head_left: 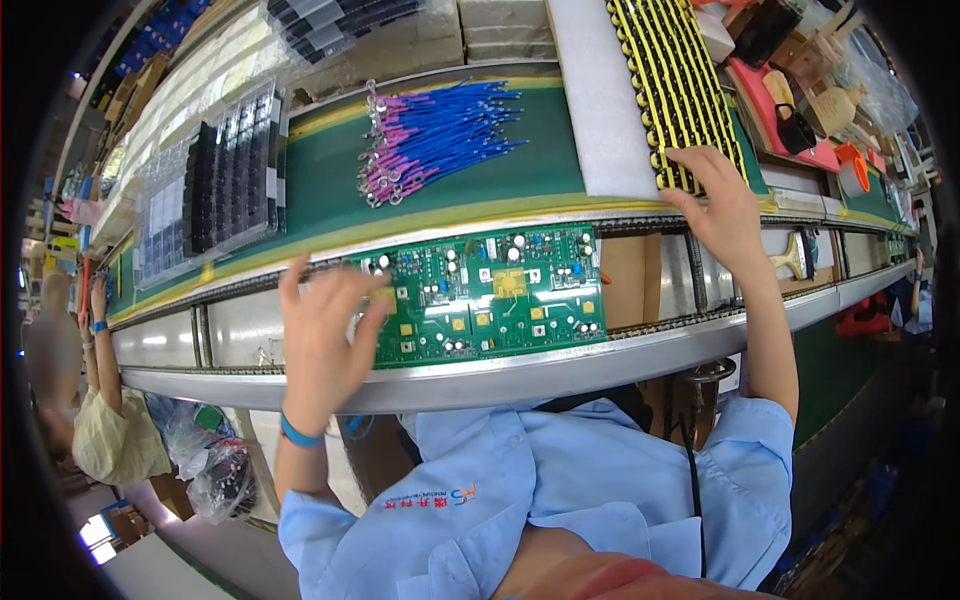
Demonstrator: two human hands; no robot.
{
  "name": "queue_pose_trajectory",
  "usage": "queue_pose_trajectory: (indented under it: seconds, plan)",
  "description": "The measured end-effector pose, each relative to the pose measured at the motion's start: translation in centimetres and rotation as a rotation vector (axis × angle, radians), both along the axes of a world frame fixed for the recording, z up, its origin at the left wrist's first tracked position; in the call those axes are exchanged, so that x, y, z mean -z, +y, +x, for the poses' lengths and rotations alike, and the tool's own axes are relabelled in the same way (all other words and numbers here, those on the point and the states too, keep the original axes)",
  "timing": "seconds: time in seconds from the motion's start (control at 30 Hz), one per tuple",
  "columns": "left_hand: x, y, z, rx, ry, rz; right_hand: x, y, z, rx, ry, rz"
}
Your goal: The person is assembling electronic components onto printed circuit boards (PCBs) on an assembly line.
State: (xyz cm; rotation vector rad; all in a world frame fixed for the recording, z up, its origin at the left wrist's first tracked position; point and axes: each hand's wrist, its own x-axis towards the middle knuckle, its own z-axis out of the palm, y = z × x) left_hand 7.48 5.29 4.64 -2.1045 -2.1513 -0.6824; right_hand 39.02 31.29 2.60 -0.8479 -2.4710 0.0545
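Note:
A green circuit board [470, 310] set with small components and yellow squares of tape lies on the conveyor rails in front of me. Over its left end is my left hand [330, 320], with the fingers blurred by motion; whether they hold anything cannot be made out. At the far right, my right hand [715, 205] reaches to the near end of a block of black parts in yellow-edged rows [685, 95]. Its thumb and forefinger are apart beside the nearest left parts, and no part is visibly lifted. These rows rest on a white foam sheet [610, 120].
Blue wires with pink sleeves and ring terminals [440, 135] are heaped on the green bench mat [325, 170]. Clear trays [220, 185] of black parts stand at the left. A brush [795, 255] and an orange cup [853, 170] are at the right. Another person [115, 430] works far left.

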Motion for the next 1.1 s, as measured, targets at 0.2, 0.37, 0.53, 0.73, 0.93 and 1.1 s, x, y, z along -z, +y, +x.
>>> queue_pose_trajectory:
  seconds: [0.2, 0.37, 0.53, 0.73, 0.93, 1.1]
  plan:
    - [0.2, 8.8, -3.5, 0.045, 0.14, 0.011, 2.1, -0.7, 0.1, -0.03, 0.008, 0.236]
    - [5.4, 13.7, -4.4, 0.105, 0.198, 0.162, 2.9, -1.1, 0.2, 0.028, -0.048, 0.31]
    - [5.8, 14.0, -3.9, 0.113, 0.274, 0.231, 2.9, -0.6, 0.5, -0.002, -0.004, 0.206]
    - [5.1, 14.1, -4.7, 0.06, 0.247, 0.116, 2.4, 1.2, 0.9, -0.129, 0.006, 0.11]
    - [0.9, 13.7, -3.5, -0.024, -0.183, 0.06, 2.0, -0.5, 0.9, -0.157, 0.614, -0.62]
    - [3.6, 15.3, -4.6, 0.617, -0.7, 0.688, -0.2, -4.6, -3.7, -0.242, 0.41, -1.29]
